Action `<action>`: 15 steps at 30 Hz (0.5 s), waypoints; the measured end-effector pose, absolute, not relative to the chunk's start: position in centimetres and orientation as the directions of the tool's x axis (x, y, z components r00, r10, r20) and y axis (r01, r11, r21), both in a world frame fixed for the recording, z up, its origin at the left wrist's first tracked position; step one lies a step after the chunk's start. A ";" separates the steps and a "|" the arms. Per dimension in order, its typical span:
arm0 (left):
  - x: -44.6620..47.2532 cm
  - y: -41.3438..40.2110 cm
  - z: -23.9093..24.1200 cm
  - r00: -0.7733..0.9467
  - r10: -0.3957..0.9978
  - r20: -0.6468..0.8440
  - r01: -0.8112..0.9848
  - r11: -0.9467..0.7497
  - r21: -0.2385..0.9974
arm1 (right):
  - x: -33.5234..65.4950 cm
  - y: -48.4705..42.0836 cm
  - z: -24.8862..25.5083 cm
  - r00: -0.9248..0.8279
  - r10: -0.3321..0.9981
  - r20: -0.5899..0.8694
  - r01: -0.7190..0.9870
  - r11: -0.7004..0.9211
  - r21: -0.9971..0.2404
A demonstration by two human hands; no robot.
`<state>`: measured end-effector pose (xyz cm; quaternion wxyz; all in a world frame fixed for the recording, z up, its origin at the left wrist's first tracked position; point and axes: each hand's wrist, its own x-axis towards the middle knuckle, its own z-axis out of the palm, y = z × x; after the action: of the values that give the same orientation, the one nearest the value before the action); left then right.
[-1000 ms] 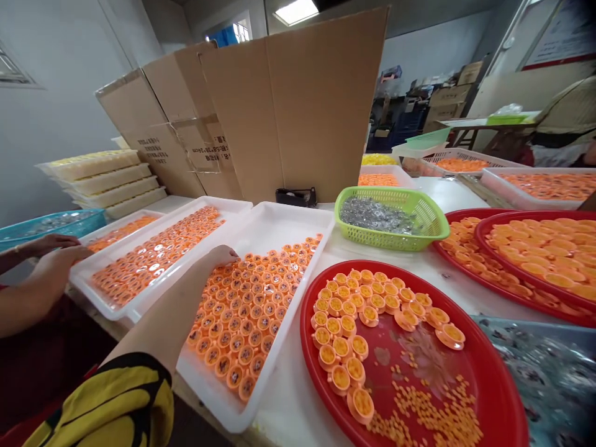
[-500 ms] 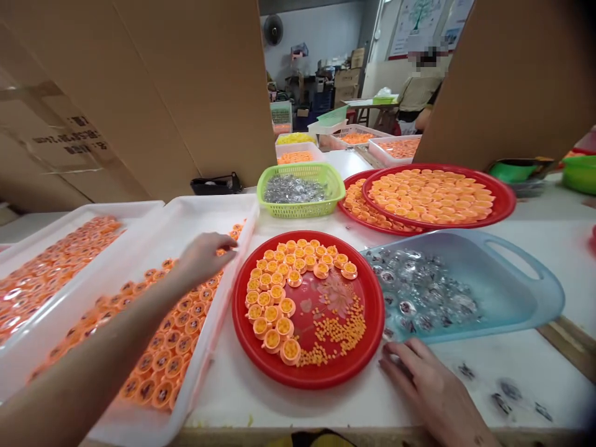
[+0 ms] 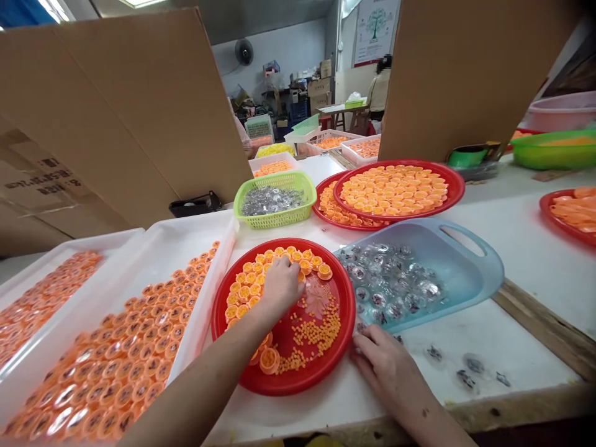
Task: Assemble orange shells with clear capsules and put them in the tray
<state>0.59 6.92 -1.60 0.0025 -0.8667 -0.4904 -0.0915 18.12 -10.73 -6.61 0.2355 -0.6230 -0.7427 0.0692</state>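
Observation:
My left hand (image 3: 282, 285) reaches over a red round tray (image 3: 288, 385), its fingers curled down onto the rows of orange caps (image 3: 244, 282) at the tray's far side. Loose small orange pellets (image 3: 316, 332) lie in the tray's near half. My right hand (image 3: 386, 366) rests flat on the table just right of the red tray, fingertips at the near lip of a blue scoop-shaped tray (image 3: 465, 261) full of clear, shiny round pieces (image 3: 391, 285).
A white tray (image 3: 218, 267) of filled orange caps lies on the left, another beyond it. Behind stand a green basket (image 3: 274, 217), stacked red trays (image 3: 447, 186) and cardboard screens (image 3: 139, 124). Loose shiny pieces (image 3: 465, 366) dot the table's near edge. A person (image 3: 379, 87) stands far back.
My left hand left the white tray and moved right onto the orange caps in the red tray. My right hand came into view and stays by the blue tray's lip. My head turned right.

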 end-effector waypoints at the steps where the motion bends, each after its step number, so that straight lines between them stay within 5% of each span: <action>1: 0.4 6.5 -1.7 0.511 0.845 0.158 0.844 -0.528 0.092 | 18.1 -10.8 -6.5 -0.119 0.956 0.268 0.881 0.226 -0.416; 5: -0.5 4.4 -1.6 0.585 0.801 0.128 0.785 -0.599 0.159 | 17.8 -10.9 -5.8 -0.181 0.947 0.265 0.831 0.291 -0.473; 11: -0.9 2.1 0.4 0.549 0.829 0.102 0.645 -0.498 0.580 | 17.5 -10.8 -6.0 -0.214 0.954 0.209 0.822 0.292 -0.490; 15: -1.2 2.5 0.6 0.529 0.847 0.050 0.654 -0.445 0.612 | 17.6 -10.9 -5.9 -0.218 0.955 0.200 0.821 0.290 -0.492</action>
<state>-1.19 2.50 0.60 -0.2714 -0.8311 -0.4516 -0.1779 17.56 -10.89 -5.95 0.2371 -0.5788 -0.7672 0.1419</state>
